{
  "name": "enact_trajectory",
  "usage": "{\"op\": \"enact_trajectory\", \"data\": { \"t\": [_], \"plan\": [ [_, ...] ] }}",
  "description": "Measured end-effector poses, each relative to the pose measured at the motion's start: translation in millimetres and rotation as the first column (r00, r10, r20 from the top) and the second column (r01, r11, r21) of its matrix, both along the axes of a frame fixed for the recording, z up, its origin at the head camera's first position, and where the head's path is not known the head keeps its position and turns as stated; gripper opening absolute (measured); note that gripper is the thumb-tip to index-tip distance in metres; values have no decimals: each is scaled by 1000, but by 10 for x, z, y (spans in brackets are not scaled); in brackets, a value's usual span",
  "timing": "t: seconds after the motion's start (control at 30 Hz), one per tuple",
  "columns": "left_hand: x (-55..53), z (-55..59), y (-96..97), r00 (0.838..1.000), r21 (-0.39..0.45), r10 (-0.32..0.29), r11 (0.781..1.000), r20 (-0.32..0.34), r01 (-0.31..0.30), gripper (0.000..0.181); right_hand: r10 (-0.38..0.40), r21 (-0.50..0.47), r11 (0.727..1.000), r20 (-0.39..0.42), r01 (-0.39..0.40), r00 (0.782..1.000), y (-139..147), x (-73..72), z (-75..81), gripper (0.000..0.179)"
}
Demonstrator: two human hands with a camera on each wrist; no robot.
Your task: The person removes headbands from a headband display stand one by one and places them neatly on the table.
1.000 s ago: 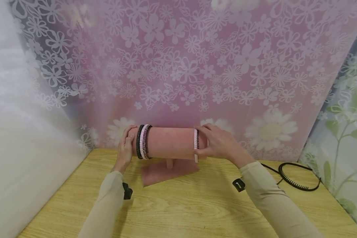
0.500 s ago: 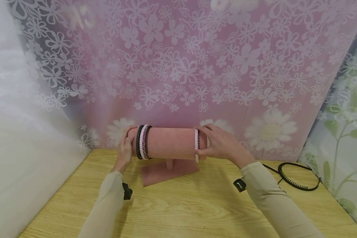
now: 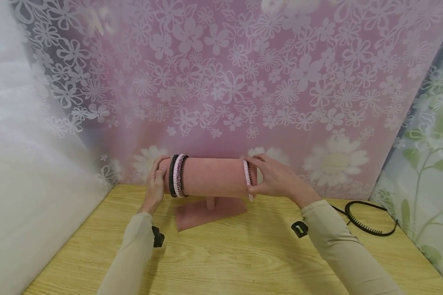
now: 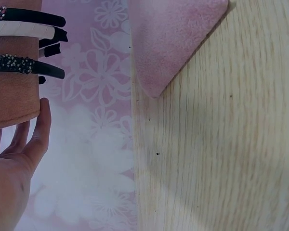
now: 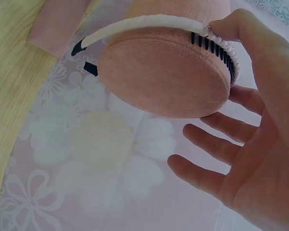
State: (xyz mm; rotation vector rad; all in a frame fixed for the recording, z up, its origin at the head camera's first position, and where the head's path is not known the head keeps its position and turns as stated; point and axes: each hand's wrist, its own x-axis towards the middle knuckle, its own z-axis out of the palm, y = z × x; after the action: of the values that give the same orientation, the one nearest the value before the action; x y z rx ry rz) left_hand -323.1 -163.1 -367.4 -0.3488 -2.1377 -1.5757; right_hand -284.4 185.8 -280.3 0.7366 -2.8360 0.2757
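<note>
Shifted slightly rightward since the earlier frame, along with the right hand [image 3: 275, 176]: white headband [image 5: 149, 21], lower end now slanted outward, seated around the pink cylinder [image 3: 214, 176] just beside its right end. Looks light, probably stiff yet springy, with open black tips [image 5: 78, 48] likely to flex apart; hardly fragile, though apt to snag by the comb teeth [image 5: 213, 47] on the plush-looking cover. Best taken by the braided stretch [image 3: 247, 172], thumb and fingertips spaced along it, clear of the teeth. Clamped that way in the right hand, remaining fingers spread apart. Farther left, wrapped round the cylinder's other end, left hand [image 3: 155, 184], close by a cluster of headbands [image 3: 178, 176]. Below, pink base [image 3: 206, 217] on the table [image 3: 225, 262]; far right, black toothed headband [image 3: 374, 233]; behind, flowered curtain [image 3: 221, 82]
</note>
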Motion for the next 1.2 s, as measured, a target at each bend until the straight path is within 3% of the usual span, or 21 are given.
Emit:
{"op": "enact_trajectory", "data": {
  "t": [0.33,0.53,0.7,0.9,1.2],
  "plan": [
    [13,1,5,1000,2,12,1000,20,-12,38,68,-104,993,44,-63,997,46,14,-43,86],
    [10,11,-5,1000,6,-1,1000,-22,1,38,133,-262,959,70,-111,989,108,8,-135,79],
    [12,5,2,1000,-4,9,1000,-16,-9,38,147,-353,925,-19,-144,989,170,38,-303,71],
    [18,-14,18,1000,5,7,1000,1,-7,38,151,-482,854,-128,-194,980,183,131,-482,62],
    [20,15,14,1000,7,-9,1000,-15,9,39,123,-549,804,-221,-228,967,149,224,-585,57]
  ]
}}
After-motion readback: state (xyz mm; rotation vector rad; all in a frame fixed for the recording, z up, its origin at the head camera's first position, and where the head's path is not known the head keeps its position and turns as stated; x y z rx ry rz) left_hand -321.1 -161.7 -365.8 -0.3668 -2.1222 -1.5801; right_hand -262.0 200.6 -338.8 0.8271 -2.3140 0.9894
